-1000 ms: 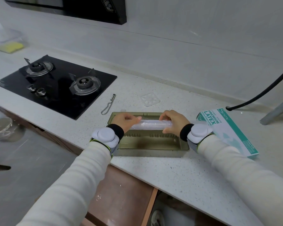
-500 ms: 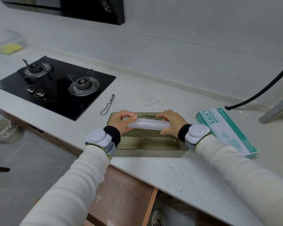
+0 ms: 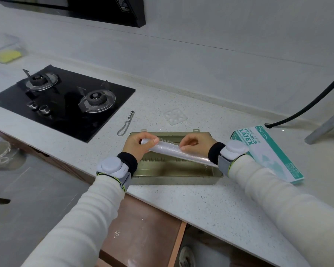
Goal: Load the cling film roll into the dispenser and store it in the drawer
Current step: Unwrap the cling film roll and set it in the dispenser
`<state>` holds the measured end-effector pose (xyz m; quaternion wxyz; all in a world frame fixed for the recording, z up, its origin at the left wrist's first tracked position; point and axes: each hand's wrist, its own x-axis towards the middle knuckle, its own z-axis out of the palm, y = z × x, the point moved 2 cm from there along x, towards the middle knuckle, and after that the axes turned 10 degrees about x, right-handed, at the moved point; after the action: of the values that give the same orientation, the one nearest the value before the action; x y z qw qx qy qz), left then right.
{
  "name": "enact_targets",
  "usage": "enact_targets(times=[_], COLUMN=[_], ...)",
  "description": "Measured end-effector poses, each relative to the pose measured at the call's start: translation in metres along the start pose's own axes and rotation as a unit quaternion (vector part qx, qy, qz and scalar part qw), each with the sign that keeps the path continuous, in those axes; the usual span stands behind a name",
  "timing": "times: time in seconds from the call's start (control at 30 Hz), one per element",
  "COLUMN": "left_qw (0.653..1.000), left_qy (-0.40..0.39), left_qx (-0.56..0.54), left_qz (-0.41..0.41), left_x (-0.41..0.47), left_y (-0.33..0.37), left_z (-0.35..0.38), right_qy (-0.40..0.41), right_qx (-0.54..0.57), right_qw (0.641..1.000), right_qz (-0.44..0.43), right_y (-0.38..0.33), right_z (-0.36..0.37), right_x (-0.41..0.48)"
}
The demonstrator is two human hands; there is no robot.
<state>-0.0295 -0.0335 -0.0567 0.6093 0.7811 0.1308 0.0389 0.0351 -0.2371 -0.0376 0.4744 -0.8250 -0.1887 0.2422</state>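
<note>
Since half a second ago you have let the cling film roll (image 3: 179, 151) go off level. It was held by both ends straight across the dispenser (image 3: 174, 181); now its right end has swung toward you and sits lower, passing under your right wrist. Your right hand (image 3: 196, 143) has come off that end onto the top of the roll.

Your left hand (image 3: 141, 145) is curled round the left end, thumb on top, and carries most of the roll. Your right hand has its fingers bent, with the fingertips (image 3: 183, 147) pinching at the film near the middle, apparently hunting for the loose edge. The roll hangs over the open dispenser and is not yet seated; whether it touches the far rim I cannot tell. The dispenser sits on the bench (image 3: 201, 205) near the front edge, above the open drawer (image 3: 143, 228), with a latex glove box (image 3: 268, 151) just to its right.

Expect the roll to be light and fairly stiff along its length, but slick on the outside. The film itself is thin, clingy and quick to tear or fold back on itself. Carry it by the ends, where the core takes the squeeze, and lift only the free edge gently across its width.
</note>
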Motion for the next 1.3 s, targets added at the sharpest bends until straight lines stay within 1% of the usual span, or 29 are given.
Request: enact_targets(times=[0.17, 0.27, 0.4, 0.47, 0.53, 0.6, 0.77, 0.83, 0.87, 0.93, 1.0, 1.07, 1.2, 1.3], left_qw=[1.0, 1.0, 0.999, 0.998, 0.996, 0.996, 0.995, 0.994, 0.994, 0.993, 0.992, 0.992, 0.992, 0.993], left_qy=[-0.004, -0.007, -0.004, -0.001, 0.001, 0.001, -0.014, -0.013, -0.013, -0.019, -0.028, -0.033, -0.033, -0.031], left_qx=[0.006, -0.01, -0.035, -0.052, -0.065, -0.073, -0.077, -0.084, -0.087, -0.094, -0.099, -0.101, -0.098, -0.095], left_qz=[-0.005, -0.015, -0.034, -0.045, -0.054, -0.06, -0.062, -0.064, -0.066, -0.066, -0.067, -0.068, -0.065, -0.062], left_x=[0.002, 0.003, 0.001, 0.0, -0.001, -0.001, -0.003, -0.003, -0.003, -0.004, -0.004, -0.004, -0.005, -0.005], left_y=[-0.005, -0.007, -0.011, -0.012, -0.013, -0.013, -0.011, -0.011, -0.011, -0.012, -0.012, -0.013, -0.014, -0.015], left_z=[-0.004, -0.007, -0.011, -0.011, -0.01, -0.008, -0.005, -0.004, -0.004, -0.004, -0.004, -0.003, -0.001, -0.003], right_qy=[-0.008, 0.022, 0.062, 0.036, -0.017, -0.053, -0.077, -0.062, -0.038, 0.024, 0.051, 0.015, -0.107, -0.154], right_qx=[-0.037, -0.043, 0.039, 0.041, -0.007, -0.043, -0.062, -0.062, -0.055, -0.014, 0.03, 0.023, -0.085, -0.121], right_qw=[0.999, 0.999, 0.996, 0.997, 0.997, 0.995, 0.992, 0.993, 0.995, 0.997, 0.996, 0.998, 0.987, 0.977], right_qz=[0.007, 0.018, 0.049, 0.063, 0.075, 0.077, 0.073, 0.08, 0.08, 0.07, 0.06, 0.06, 0.08, 0.084], right_y=[0.0, 0.007, 0.017, 0.021, 0.024, 0.024, 0.023, 0.026, 0.027, 0.028, 0.026, 0.021, 0.009, 0.004], right_z=[-0.005, -0.013, -0.026, -0.03, -0.03, -0.029, -0.037, -0.043, -0.046, -0.051, -0.051, -0.044, -0.015, 0.001], right_x=[0.005, 0.009, 0.01, 0.009, 0.007, 0.006, 0.006, 0.006, 0.006, 0.005, 0.004, 0.003, 0.007, 0.01])
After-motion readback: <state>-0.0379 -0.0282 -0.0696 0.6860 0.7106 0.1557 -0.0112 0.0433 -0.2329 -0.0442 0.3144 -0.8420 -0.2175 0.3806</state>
